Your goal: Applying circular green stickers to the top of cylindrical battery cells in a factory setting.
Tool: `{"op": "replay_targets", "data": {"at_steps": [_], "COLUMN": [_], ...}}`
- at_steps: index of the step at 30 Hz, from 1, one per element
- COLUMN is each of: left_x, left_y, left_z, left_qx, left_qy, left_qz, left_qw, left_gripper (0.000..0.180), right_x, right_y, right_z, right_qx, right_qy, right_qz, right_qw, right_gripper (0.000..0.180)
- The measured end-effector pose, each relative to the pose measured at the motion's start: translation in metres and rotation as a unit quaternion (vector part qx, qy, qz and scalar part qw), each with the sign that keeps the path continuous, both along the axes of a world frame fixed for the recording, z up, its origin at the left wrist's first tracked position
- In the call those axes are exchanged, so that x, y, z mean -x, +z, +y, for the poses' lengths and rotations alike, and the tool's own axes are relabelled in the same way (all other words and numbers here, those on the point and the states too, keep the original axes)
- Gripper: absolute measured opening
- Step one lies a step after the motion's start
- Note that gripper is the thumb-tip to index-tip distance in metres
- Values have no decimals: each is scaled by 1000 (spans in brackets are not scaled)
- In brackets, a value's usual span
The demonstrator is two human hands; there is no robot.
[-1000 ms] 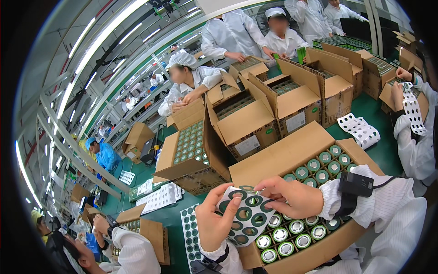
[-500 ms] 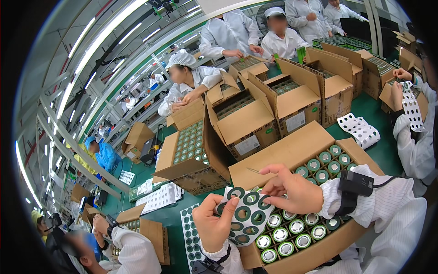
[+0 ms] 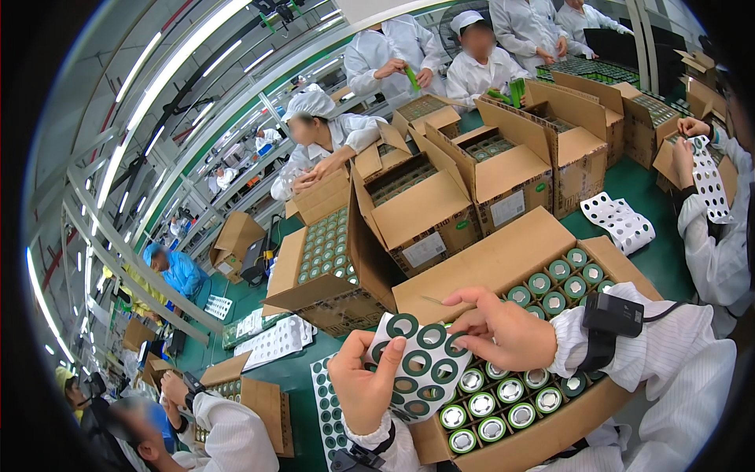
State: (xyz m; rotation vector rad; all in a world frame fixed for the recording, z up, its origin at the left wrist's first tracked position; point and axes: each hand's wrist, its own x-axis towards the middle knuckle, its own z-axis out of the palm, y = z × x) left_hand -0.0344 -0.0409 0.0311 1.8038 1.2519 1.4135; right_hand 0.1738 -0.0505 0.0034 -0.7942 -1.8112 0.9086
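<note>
- Holding a white sheet of green ring stickers (image 3: pixel 415 363) over the nearest box, the left hand (image 3: pixel 363 387) has its fingers closed on the sheet's left edge, thumb on top.
- The right hand (image 3: pixel 503 334) rests on the sheet's upper right part, its fingers pinched together on one ring at the edge; a black device (image 3: pixel 612 316) is strapped over the white sleeve at that wrist.
- The sheet is white with rows of dark green rings, each with a white centre, and it curls slightly as it hangs above the box.
- Under it stands an open cardboard box (image 3: pixel 511 444) packed with upright cylindrical cells (image 3: pixel 511 391); the near ones show bare silvery tops in green rims, the far ones (image 3: pixel 562 279) already carry green rings.
- Another sticker sheet (image 3: pixel 324 401) lies flat on the bench just left of the box.
- The bench (image 3: pixel 657 252) is dark green and crowded with more open cartons (image 3: pixel 429 212), several also filled with cells, and a white perforated sheet (image 3: pixel 621 222) lies beyond the nearest box.
- Other people in white coats and caps work along the far side and at both ends, one at the right holding a perforated sheet (image 3: pixel 712 185).
- Farther off, long strip lights (image 3: pixel 169 82) run along the ceiling above metal racking and more cartons.
</note>
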Motion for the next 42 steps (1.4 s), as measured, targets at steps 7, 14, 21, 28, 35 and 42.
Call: {"op": "replay_targets", "data": {"at_steps": [7,14,21,28,35,42], "left_x": [6,10,9,21,47,71], "left_y": [-1,0,-2,2,-2,-6], "left_z": [3,3,5,2,7,9], "left_qx": [13,11,-2,-63,-199,-166], "left_qy": [-40,-34,-37,13,112,85], "left_qz": [3,17,13,-77,-334,-232], "left_qw": [999,999,999,995,915,955], "left_gripper": [19,18,21,22,32,37], "right_x": [-3,-1,-1,-5,-5,9], "right_y": [3,2,9,0,0,8], "right_z": [1,4,4,9,16,37], "right_qx": [51,13,-4,21,-71,-153], "right_qy": [9,-2,-12,-43,-91,-116], "right_qz": [8,-6,-17,21,-126,-165], "right_qw": [999,1000,1000,999,985,967], "right_gripper": [48,51,51,42,34,15]}}
